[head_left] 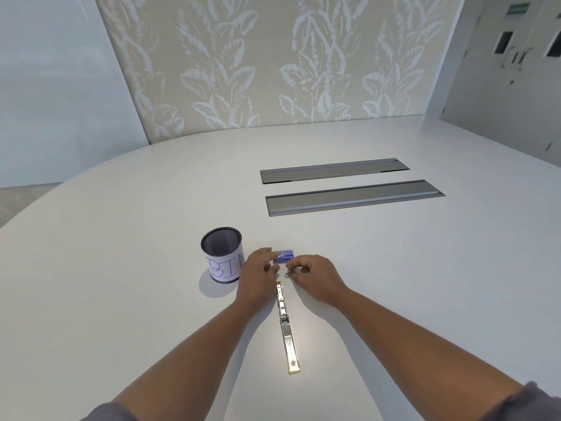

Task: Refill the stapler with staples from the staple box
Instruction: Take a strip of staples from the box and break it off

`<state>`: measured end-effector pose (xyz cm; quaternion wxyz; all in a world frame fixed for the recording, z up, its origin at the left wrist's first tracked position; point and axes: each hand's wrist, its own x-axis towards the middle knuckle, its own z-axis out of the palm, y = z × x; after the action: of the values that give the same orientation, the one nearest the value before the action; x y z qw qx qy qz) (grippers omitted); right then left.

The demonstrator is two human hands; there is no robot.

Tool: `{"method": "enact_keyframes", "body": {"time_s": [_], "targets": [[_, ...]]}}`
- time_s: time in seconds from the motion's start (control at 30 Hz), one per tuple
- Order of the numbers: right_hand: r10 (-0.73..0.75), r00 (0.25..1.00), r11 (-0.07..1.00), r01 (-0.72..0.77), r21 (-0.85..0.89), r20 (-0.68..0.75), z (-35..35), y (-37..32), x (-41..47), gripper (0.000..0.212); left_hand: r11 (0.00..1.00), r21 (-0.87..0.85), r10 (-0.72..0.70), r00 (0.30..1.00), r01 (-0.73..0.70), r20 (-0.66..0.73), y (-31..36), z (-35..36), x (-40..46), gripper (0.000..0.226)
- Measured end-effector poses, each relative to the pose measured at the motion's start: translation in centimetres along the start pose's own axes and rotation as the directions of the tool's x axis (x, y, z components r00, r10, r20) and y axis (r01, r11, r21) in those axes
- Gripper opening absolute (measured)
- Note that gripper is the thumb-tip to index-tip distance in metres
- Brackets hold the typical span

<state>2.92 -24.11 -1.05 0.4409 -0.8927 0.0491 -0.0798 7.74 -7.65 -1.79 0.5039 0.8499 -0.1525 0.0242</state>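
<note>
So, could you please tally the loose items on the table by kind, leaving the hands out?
Stapler, opened flat: 1
Staple box, blue: 1
Staple strip, in the right hand: 1
Mesh cup labelled BIN: 1
Total: 4

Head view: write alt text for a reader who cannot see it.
Two bare hands work at a small blue staple box on a white table: the left hand touches the box, the right hand pinches a small metal piece. A stapler lies opened flat between the forearms, beside a mesh cup labelled BIN.
</note>
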Motion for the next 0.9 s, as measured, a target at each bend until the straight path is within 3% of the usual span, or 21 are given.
{"method": "enact_keyframes", "body": {"time_s": [0.2,0.5,0.9], "targets": [[-0.050,0.999,0.998,0.050,-0.032,-0.010,0.2,-0.2,-1.1,0.008,0.999,-0.018,-0.047,0.998,0.046,-0.033,0.0,-0.4,-1.6,0.019],[-0.094,0.995,0.995,0.092,-0.046,-0.040,0.6,-0.4,-2.3,0.009,0.997,-0.034,-0.070,0.996,0.072,0.049,-0.3,-1.3,-2.6,0.021],[0.019,0.999,1.000,-0.020,-0.021,-0.035,0.1,-1.4,-2.7,0.019,0.997,-0.035,-0.071,0.994,0.074,0.080,-0.4,-1.5,-3.0,0.021]]}}
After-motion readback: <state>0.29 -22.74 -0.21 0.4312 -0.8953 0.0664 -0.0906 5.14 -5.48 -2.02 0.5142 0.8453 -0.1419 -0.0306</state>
